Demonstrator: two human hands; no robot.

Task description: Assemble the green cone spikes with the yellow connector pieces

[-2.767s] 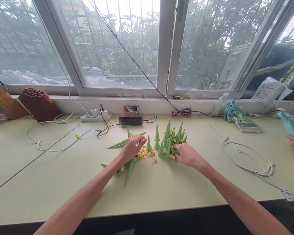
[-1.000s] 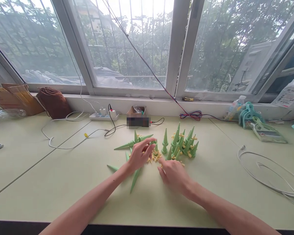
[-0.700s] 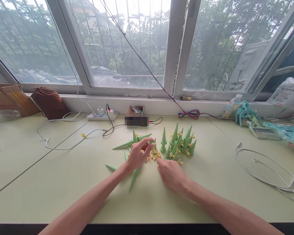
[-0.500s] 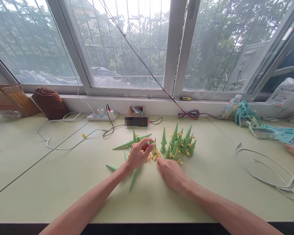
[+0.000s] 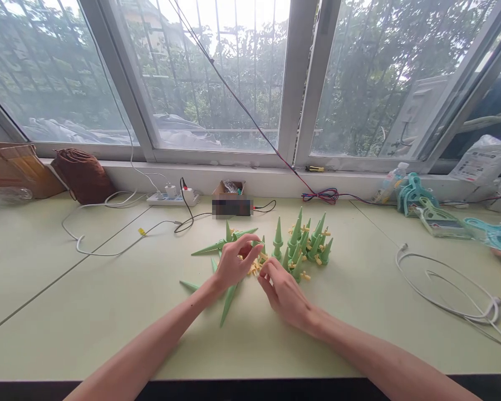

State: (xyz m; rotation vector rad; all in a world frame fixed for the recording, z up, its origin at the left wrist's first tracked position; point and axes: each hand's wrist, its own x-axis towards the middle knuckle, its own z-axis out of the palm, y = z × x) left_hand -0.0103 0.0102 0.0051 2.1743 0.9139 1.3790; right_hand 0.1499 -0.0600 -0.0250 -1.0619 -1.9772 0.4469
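Head view: left hand (image 5: pixel 232 264) arched, thumb and forefinger curled toward each other, grip can't tell. Right hand (image 5: pixel 284 294) angled inward, fingertips down at yellow pieces (image 5: pixel 254 269) between hands; grip unclear. Upright green cones (image 5: pixel 304 243) beyond right hand.

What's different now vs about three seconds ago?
The right hand has moved left, away from the clustered green cones, to the yellow pieces beside the left hand. Whether it grips a piece, I can't tell. Unchanged: left hand about where it was, near the yellow pieces; lone upright cone standing just left of the cluster.
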